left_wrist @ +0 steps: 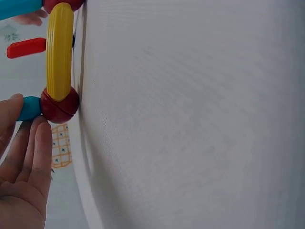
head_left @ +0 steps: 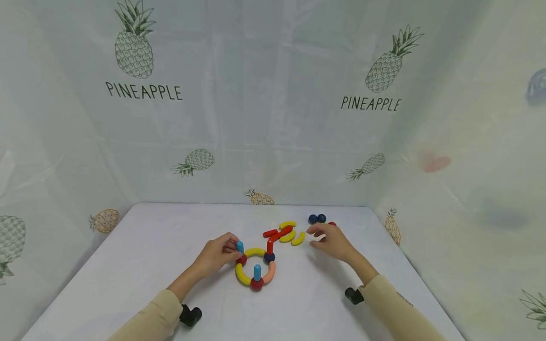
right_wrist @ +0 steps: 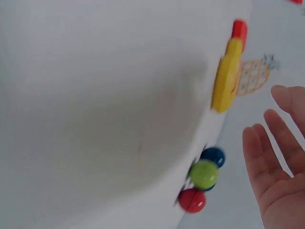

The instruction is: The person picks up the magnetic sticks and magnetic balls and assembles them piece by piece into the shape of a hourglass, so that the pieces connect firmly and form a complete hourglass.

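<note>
My left hand (head_left: 216, 255) pinches a short light-blue rod (head_left: 240, 246) between thumb and fingers. That rod stands on a dark red ball (head_left: 242, 260), one joint of a ring on the white table. Yellow curved rods (head_left: 242, 276), a pink curved rod (head_left: 271, 273), a dark blue ball (head_left: 269, 257) and a front red ball (head_left: 256, 284) make up the rest. Another light-blue rod (head_left: 257, 272) rises from the front ball; a red rod (head_left: 270, 246) rises from the blue one. Holding nothing, my right hand (head_left: 334, 242) hovers with loosely bent fingers right of the loose pieces.
Behind the ring lie loose red rods (head_left: 270, 233) and several yellow curved rods (head_left: 298, 238). Dark blue balls (head_left: 313, 219), a green ball (right_wrist: 204, 174) and a red ball (right_wrist: 192, 200) sit at the back right. A pineapple-print curtain (head_left: 264, 118) hangs behind the table (head_left: 315, 308).
</note>
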`<state>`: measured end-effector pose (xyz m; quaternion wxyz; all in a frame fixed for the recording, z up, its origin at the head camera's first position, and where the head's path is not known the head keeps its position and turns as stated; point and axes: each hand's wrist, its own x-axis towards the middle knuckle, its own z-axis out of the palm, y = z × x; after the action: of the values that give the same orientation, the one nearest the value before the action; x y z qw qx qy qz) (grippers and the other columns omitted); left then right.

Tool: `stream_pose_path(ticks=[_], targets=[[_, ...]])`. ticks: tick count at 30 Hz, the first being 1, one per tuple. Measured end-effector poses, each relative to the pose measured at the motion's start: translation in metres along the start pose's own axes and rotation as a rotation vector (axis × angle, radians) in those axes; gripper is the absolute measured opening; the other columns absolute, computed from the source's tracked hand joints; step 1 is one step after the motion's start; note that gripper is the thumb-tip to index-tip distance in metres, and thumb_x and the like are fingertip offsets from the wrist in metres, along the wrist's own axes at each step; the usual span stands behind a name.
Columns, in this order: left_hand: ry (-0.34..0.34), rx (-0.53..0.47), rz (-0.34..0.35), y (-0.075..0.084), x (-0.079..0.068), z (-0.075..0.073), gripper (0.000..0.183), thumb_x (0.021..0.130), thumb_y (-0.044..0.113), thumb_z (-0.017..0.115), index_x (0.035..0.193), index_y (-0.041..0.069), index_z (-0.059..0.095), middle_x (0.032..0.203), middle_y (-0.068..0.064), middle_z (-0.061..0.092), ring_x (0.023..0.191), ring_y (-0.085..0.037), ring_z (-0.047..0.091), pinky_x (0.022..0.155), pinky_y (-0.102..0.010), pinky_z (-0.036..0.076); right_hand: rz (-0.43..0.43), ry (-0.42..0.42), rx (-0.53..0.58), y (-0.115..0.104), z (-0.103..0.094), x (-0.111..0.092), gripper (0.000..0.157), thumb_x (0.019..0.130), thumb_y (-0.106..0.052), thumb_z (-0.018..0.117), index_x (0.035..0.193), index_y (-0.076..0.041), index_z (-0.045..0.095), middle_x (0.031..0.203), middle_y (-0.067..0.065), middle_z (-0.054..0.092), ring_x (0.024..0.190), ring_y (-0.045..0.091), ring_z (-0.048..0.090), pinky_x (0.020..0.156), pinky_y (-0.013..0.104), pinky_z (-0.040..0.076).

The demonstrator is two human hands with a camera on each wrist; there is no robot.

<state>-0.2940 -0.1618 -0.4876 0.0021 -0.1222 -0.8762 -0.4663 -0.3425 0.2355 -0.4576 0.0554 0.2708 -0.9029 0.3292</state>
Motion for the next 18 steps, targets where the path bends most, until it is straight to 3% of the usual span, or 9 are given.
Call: stream_pose_path(ticks=[8, 18], targets=[[0.007, 0.007, 0.002, -0.002, 0.002, 0.001, 0.024, 0.095, 0.016, 0.082, 0.114, 0.018, 0.067, 0.102, 0.003, 0.072, 0.093, -0.013, 0.068, 0.082, -0.026, 0.061, 0.038, 0.020, -0.087, 0.035, -0.017, 0.009, 0.037, 0.089, 0.003, 0.081, 0.124, -0.006, 0.072, 0.124, 0.020, 0.071, 0.107, 0.041, 0.066, 0.092, 0.054, 0.059], [0.005, 0.006, 0.000, 0.000, 0.001, 0.000, 0.024, 0.095, 0.017, 0.082, 0.114, 0.018, 0.067, 0.103, 0.003, 0.072, 0.093, -0.014, 0.068, 0.083, -0.027, 0.062, 0.033, -0.010, -0.131, 0.054, -0.018, 0.019, 0.041, 0.087, 0.006, 0.078, 0.127, 0.002, 0.070, 0.124, 0.022, 0.069, 0.102, 0.039, 0.062, 0.092, 0.053, 0.055]])
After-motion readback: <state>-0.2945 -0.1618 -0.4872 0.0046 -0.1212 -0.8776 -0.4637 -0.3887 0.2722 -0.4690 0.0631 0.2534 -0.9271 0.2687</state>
